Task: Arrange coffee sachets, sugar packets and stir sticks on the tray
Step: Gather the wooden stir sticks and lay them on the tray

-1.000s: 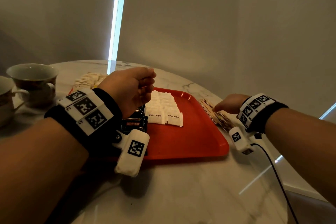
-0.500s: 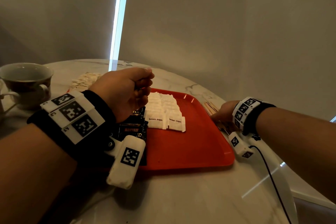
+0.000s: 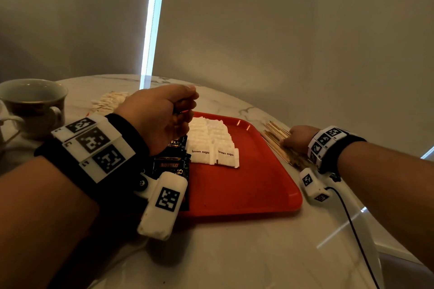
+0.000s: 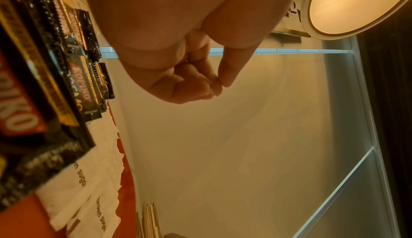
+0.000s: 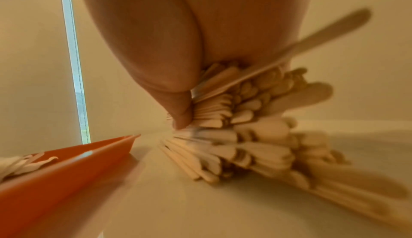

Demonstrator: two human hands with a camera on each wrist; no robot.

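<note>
Head view: the stir sticks (image 3: 279, 142) are seen heaped on the bench (image 3: 234, 248) just beside the right edge of the red tray (image 3: 246, 190), their long axes running roughly parallel to that edge. The right hand (image 3: 296, 137) is laid on the pile, clearly the nearer hand, and in the right wrist view its thumb and fingers (image 5: 181, 116) are curled round a bundle of sticks. The left hand (image 3: 159, 117) is held above the tray's left side, curled into a loose fist with nothing seen in it. Within the tray, coffee sachets (image 3: 172, 164) are overlapped along the left and sugar packets (image 3: 211, 145) in rows at the middle; the right portion is judged free for the sticks.
</note>
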